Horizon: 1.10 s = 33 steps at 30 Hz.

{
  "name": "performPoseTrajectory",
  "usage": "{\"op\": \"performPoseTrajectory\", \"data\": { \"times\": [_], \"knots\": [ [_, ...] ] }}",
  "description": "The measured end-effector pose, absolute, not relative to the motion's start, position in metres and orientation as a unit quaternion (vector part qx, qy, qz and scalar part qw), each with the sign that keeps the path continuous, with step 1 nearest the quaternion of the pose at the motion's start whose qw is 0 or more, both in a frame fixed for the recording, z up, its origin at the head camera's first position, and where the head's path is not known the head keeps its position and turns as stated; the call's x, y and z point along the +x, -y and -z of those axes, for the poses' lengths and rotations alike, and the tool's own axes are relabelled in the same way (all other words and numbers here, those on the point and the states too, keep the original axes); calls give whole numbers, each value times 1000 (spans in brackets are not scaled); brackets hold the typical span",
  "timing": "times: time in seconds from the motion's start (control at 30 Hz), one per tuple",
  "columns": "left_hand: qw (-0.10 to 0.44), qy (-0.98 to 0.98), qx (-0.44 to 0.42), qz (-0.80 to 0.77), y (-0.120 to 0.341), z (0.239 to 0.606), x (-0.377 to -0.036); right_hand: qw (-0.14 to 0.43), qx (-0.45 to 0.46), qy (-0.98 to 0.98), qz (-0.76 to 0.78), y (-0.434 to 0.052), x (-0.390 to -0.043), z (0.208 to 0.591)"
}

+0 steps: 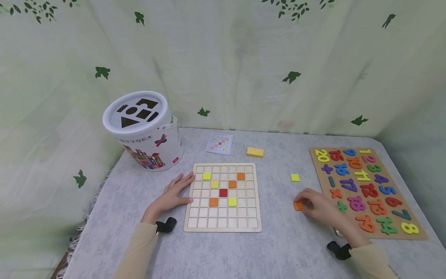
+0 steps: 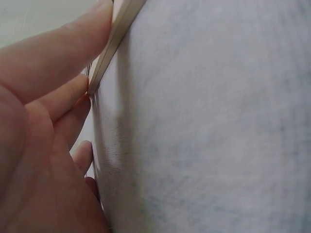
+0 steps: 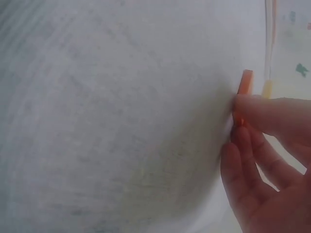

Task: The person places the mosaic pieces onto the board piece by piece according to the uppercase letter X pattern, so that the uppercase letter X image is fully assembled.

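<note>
Orange square tile [image 1: 298,206] flat on grey cloth, right of grid board [image 1: 223,197].

Cloth [image 1: 278,248]: grey, mottled | grid board [image 1: 223,226]: pale wood w/ yellow, orange, red tiles | loose tiles: orange [image 1: 298,206], yellow [image 1: 295,177] | number board [image 1: 418,232]: multicolour digits | bucket [image 1: 167,151]: white | curtain [image 1: 226,66]: green, leaf print

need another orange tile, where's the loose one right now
In the head view the orange tile lies on the table, pinched by the right hand, between the grid board and number puzzle.

Beige sleeves [image 1: 136,248], black wrist-mounted cameras [image 1: 166,225].
</note>
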<state>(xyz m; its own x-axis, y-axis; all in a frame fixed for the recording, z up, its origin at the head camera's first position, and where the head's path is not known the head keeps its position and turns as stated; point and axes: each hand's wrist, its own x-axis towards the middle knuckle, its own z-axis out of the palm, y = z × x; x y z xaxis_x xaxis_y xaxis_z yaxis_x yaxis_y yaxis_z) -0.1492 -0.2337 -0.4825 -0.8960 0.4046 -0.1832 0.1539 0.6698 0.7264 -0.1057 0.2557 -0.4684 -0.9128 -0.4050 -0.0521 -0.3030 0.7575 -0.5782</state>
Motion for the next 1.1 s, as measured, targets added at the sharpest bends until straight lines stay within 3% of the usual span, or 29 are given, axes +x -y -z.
{"op": "performPoseTrajectory", "data": {
  "times": [0.4,1.1],
  "knots": [
    [167,-900,150,-373,233,483,-149,81,-233,-921,303,-216,-116,462],
    [157,-904,159,-363,234,485,-151,122,-370,-862,325,-60,-119,454]
  ]
}}
